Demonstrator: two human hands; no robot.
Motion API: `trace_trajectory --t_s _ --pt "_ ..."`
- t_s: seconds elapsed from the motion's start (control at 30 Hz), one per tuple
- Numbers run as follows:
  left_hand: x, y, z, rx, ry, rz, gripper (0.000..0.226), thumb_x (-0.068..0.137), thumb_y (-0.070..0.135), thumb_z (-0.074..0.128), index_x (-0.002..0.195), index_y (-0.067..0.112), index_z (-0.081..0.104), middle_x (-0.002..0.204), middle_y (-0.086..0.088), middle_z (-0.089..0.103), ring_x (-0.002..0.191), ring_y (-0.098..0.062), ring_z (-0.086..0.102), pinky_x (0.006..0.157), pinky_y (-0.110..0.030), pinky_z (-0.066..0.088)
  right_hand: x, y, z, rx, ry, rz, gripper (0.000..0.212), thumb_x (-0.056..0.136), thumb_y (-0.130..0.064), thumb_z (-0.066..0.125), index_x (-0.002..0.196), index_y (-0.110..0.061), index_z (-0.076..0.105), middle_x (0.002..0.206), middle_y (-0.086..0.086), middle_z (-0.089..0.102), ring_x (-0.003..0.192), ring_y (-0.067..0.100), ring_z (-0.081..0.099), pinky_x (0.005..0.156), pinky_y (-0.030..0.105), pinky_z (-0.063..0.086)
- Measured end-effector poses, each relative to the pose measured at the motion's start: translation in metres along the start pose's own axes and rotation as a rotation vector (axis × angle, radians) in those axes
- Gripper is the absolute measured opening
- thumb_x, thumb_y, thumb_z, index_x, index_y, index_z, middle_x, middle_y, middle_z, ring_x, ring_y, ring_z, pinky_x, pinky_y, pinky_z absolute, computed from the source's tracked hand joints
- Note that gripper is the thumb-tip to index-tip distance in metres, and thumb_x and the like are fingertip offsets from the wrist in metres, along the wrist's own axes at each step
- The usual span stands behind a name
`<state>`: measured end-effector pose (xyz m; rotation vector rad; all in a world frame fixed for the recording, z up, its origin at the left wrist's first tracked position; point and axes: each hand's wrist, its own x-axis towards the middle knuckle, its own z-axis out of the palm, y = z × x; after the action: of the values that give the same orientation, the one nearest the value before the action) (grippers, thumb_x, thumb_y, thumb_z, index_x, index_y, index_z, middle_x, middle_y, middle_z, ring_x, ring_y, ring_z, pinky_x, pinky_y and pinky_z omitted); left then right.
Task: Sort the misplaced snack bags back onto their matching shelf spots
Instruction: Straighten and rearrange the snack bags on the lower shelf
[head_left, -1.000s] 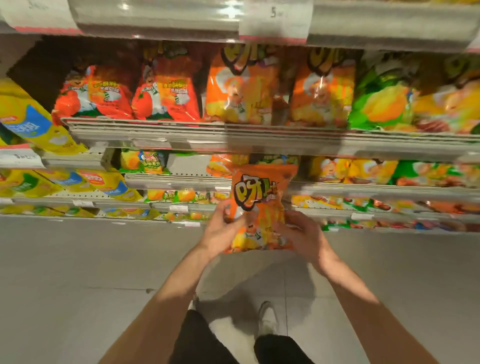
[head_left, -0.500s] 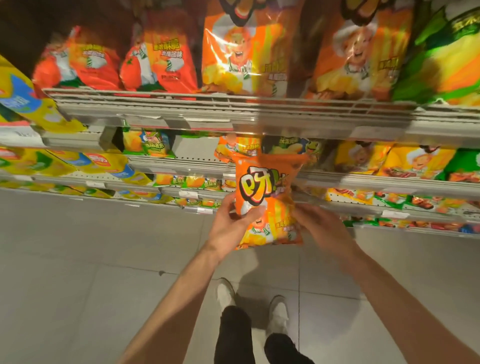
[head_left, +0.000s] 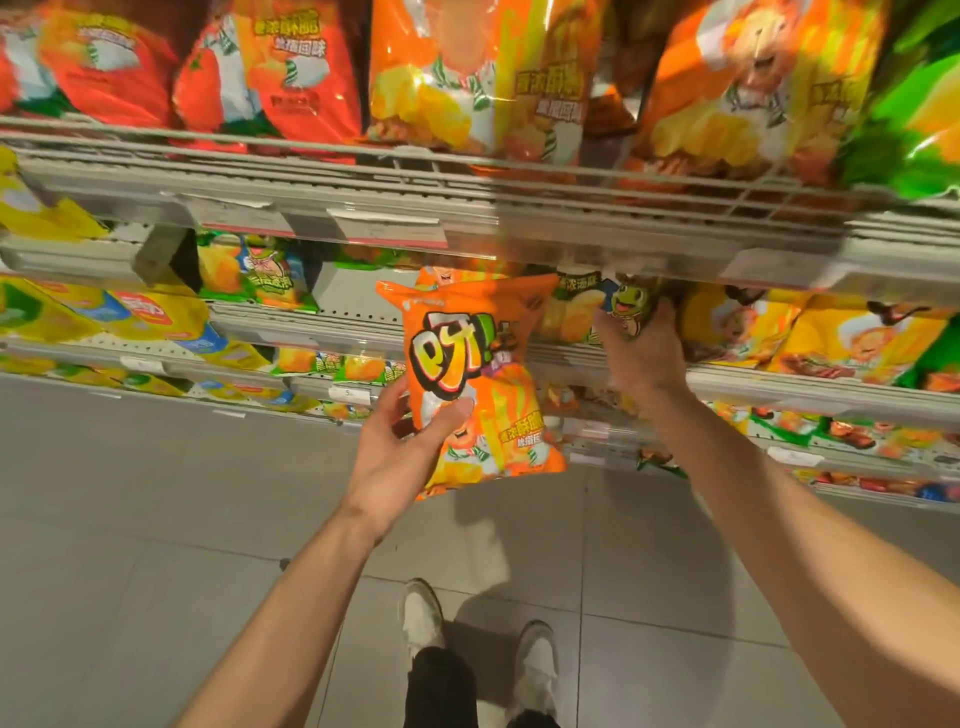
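My left hand (head_left: 400, 447) grips an orange snack bag (head_left: 480, 364) by its lower left, holding it upright in front of the second shelf. My right hand (head_left: 641, 348) reaches into that shelf and curls its fingers round a green-and-yellow snack bag (head_left: 587, 306) with a cartoon face. Behind the orange bag, the top of another orange bag (head_left: 447, 275) peeks out on the shelf. Larger orange bags (head_left: 483, 78) stand on the top shelf above.
The top shelf's grey rail (head_left: 467, 208) with price tags juts out just above my hands. Red bags (head_left: 270, 73) stand upper left, yellow bags (head_left: 852, 338) to the right, yellow-blue bags (head_left: 156, 317) to the left. Grey tiled floor and my shoes (head_left: 421, 613) lie below.
My right hand let go of the orange bag and moved up right into the shelf onto the green-and-yellow bag. My left hand alone holds the orange bag now. The view came closer to the shelves.
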<state>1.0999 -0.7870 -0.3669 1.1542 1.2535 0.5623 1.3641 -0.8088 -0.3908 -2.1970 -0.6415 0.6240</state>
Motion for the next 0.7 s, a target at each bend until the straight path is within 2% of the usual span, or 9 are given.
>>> trace_trajectory --t_s 0.07,0.2,0.3,0.4,0.57,0.63,0.7 --pt "0.001 -0.002 -0.004 0.014 0.012 0.005 0.054 0.074 0.040 0.085 0.123 0.030 0.066 0.112 0.005 0.077 0.104 -0.015 0.074 0.096 -0.043 0.058 0.011 0.002 0.002 0.038 0.003 0.022 0.073 0.090 -0.046 0.069 0.145 -0.009 0.040 0.139 0.014 0.059 0.128 0.036 0.056 0.101 0.036 0.044" --pt "0.000 -0.003 -0.012 0.038 0.030 0.015 0.060 0.069 0.049 0.087 0.123 0.035 0.065 0.109 0.009 0.077 0.103 -0.013 0.074 0.089 -0.036 0.059 0.021 0.004 -0.003 0.069 -0.050 0.011 0.059 0.089 -0.045 0.072 0.132 -0.008 0.054 0.130 0.010 0.064 0.122 0.028 0.058 0.088 0.023 0.037" --pt "-0.001 -0.005 -0.015 0.038 0.062 0.008 0.066 0.063 0.056 0.087 0.123 0.038 0.065 0.111 0.010 0.077 0.100 -0.012 0.075 0.091 -0.040 0.059 0.024 0.002 -0.010 0.089 -0.069 -0.035 0.059 0.088 -0.044 0.073 0.132 -0.010 0.054 0.127 0.006 0.064 0.123 0.025 0.057 0.089 0.020 0.036" --pt "-0.004 -0.005 -0.019 0.034 0.046 0.014 0.059 0.068 0.052 0.086 0.122 0.038 0.065 0.110 0.009 0.077 0.099 -0.011 0.075 0.092 -0.041 0.059 0.024 -0.002 -0.014 0.085 -0.047 -0.118 0.060 0.088 -0.042 0.074 0.136 -0.011 0.054 0.134 0.006 0.063 0.127 0.023 0.055 0.091 0.016 0.034" --pt "-0.008 -0.002 -0.020 0.020 0.047 0.046 0.046 0.077 0.040 0.079 0.121 0.034 0.066 0.108 0.010 0.077 0.096 -0.006 0.075 0.079 -0.022 0.060 0.021 -0.005 -0.015 0.150 -0.035 -0.142 0.060 0.088 -0.045 0.073 0.136 -0.012 0.057 0.131 0.003 0.064 0.124 0.019 0.055 0.090 0.018 0.036" --pt "-0.007 -0.003 -0.022 0.022 0.047 0.046 0.045 0.079 0.038 0.079 0.122 0.034 0.066 0.109 0.010 0.077 0.099 -0.007 0.074 0.078 -0.021 0.058 0.020 -0.006 -0.016 0.159 -0.026 -0.146 0.059 0.088 -0.044 0.073 0.135 -0.011 0.057 0.129 0.002 0.064 0.121 0.017 0.055 0.084 0.012 0.038" --pt "-0.006 -0.003 -0.024 0.021 0.047 0.042 0.051 0.076 0.042 0.079 0.124 0.034 0.065 0.111 0.008 0.077 0.102 -0.010 0.074 0.084 -0.028 0.058 0.019 -0.006 -0.018 0.172 -0.011 -0.162 0.056 0.089 -0.042 0.073 0.133 -0.010 0.059 0.123 -0.001 0.064 0.114 0.011 0.054 0.071 -0.001 0.037"
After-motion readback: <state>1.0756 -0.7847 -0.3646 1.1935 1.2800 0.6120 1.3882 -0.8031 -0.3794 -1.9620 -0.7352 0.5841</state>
